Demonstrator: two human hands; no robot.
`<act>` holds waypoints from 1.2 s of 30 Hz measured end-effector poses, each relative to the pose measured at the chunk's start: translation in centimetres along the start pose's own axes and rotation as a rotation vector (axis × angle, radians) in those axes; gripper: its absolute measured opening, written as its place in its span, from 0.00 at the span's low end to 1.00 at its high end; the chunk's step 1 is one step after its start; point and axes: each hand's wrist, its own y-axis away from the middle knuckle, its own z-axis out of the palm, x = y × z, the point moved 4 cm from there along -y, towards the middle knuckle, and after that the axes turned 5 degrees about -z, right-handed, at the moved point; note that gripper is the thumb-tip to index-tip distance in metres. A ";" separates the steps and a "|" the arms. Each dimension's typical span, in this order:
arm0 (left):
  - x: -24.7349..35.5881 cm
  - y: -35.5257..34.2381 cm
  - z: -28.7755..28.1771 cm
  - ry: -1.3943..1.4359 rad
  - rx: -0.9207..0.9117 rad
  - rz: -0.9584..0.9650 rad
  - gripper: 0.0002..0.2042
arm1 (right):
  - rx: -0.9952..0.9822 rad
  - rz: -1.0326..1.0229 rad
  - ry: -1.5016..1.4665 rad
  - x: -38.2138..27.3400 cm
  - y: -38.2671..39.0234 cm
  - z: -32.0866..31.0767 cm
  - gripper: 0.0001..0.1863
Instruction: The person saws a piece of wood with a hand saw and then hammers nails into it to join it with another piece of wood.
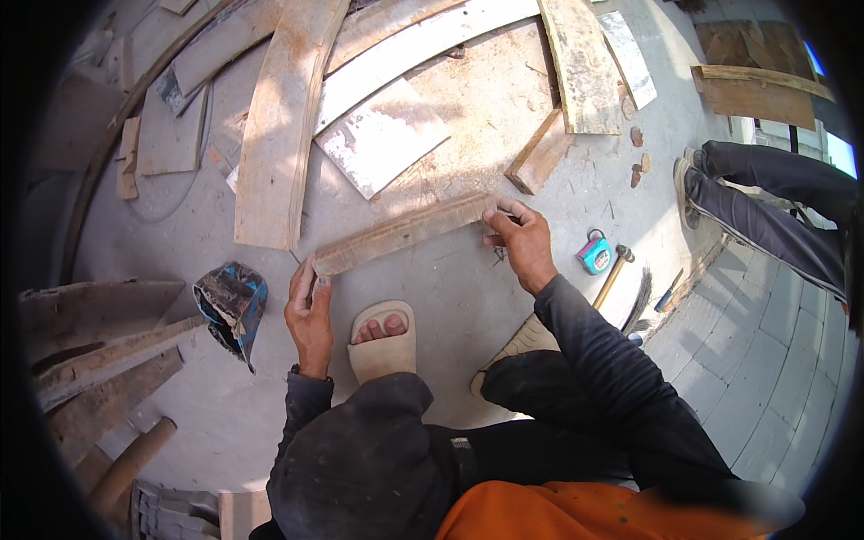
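Note:
Between my two hands lies a narrow strip of weathered wood [405, 231], slanting up toward the right in front of my feet. My left hand [310, 315] has its fingertips and thumb on the strip's near left end. At its other end, my right hand [522, 240] pinches the wood between thumb and fingers. Just beyond the strip are a wide plank [283, 126], a white-stained board [382, 135] and a short wooden block [540, 153].
To the right lie a turquoise tape measure [595, 256], a hammer [614, 274] and a blue-handled tool [667, 292]. Another person's legs [765, 198] are at the far right. A torn bag [231, 306] stands left, near stacked boards [108, 360]. My sandal [385, 346] is below the strip.

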 end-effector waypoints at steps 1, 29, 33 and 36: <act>0.0 0.1 -0.1 -0.010 0.023 0.002 0.23 | 0.006 0.055 0.002 0.1 -0.1 0.0 0.30; 6.6 -1.5 -1.5 -0.571 -0.206 0.188 0.28 | -0.236 -0.145 0.377 -3.2 -1.0 -0.4 0.25; 8.1 -2.3 -0.1 -0.697 -0.196 0.380 0.28 | -0.291 -0.139 0.445 -3.8 -1.4 -0.6 0.23; 8.3 -3.0 1.0 -0.754 -0.272 0.445 0.27 | -0.292 -0.184 0.526 -4.4 -1.7 -0.9 0.23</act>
